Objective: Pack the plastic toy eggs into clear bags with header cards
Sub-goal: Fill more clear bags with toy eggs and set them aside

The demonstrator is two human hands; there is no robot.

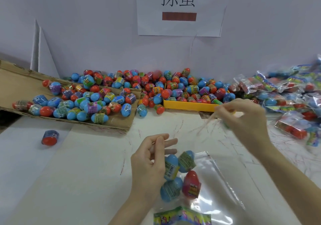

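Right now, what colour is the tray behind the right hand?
Yellow: the tray shows best in the head view.

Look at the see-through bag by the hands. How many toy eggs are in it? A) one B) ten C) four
C: the clear bag beside the left hand shows four toy eggs, three with blue tops and one with a red top, bunched together above the header card.
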